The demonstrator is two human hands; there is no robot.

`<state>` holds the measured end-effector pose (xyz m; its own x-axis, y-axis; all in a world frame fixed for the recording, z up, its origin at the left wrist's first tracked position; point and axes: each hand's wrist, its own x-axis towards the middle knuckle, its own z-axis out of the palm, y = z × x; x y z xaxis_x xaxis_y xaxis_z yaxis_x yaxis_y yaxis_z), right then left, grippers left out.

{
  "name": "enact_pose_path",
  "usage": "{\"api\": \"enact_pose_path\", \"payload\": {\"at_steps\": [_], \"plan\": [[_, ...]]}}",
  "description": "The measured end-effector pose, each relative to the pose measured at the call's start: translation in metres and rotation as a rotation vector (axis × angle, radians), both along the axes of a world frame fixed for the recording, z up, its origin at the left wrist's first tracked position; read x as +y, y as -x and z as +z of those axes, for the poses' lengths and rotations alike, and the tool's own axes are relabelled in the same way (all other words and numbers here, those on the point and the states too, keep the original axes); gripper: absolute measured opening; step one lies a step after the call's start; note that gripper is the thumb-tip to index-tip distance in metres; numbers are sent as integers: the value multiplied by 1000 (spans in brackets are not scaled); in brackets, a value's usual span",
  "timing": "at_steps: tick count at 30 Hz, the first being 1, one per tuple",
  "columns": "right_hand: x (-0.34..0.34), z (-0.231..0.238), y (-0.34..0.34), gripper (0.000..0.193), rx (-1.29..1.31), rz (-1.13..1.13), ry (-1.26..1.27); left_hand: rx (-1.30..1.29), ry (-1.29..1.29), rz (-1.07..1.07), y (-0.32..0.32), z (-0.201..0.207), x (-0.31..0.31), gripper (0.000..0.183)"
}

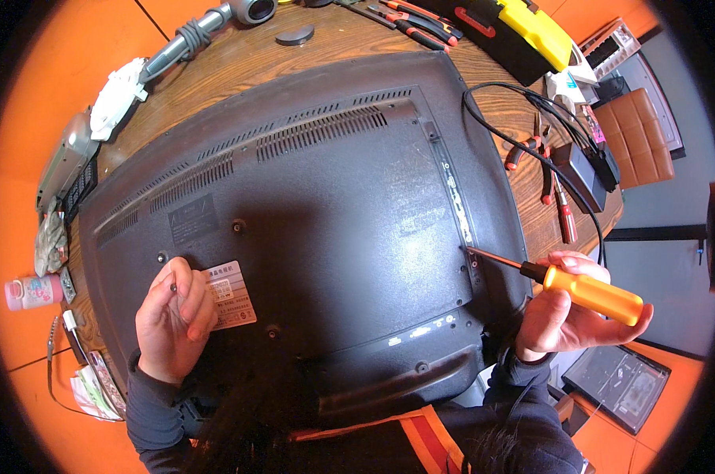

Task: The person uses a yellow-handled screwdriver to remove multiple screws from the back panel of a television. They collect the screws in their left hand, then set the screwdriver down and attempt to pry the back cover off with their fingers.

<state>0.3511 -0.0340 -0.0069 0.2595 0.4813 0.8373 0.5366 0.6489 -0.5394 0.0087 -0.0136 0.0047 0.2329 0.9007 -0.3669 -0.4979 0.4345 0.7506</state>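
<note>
A flat-screen television (333, 245) lies face down, its black plastic back cover toward me. My right hand (543, 328) grips a screwdriver (594, 295) by its yellow-orange handle, thumb below and fingers behind. The shaft points left, and its tip is at the recessed port strip (458, 207) along the cover's right side. Over the left part of the cover, my left hand (167, 328) is closed, pinching a small dark screw (173, 287) between thumb and fingertips. Beside it is a pale printed label (235, 296), partly hidden by the fingers. Screw holes and vent slots mark the cover.
Red-and-black pliers (519, 152), a red screwdriver (566, 217), a black adapter box (576, 175) and looped cable lie on the wooden table's right. A black-and-yellow toolbox (535, 35) stands at the far right. A pink cup (33, 292) and a white device (118, 99) are left.
</note>
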Motion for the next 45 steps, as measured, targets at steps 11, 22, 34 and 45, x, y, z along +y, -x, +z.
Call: {"api": "enact_pose_path", "payload": {"at_steps": [11,22,34,45], "plan": [[-7,-4,-6,80,13,-123,12,-53,64,20,-2,-3,1,22],[15,-15,13,67,15,116,-44,-403,-11,-175,-33,18,-62,22],[37,15,25,70,165,362,23,-757,-10,-58,-12,-1,-169,35],[42,95,204,44,-33,619,9,-958,-143,216,38,-45,-249,42]]}}
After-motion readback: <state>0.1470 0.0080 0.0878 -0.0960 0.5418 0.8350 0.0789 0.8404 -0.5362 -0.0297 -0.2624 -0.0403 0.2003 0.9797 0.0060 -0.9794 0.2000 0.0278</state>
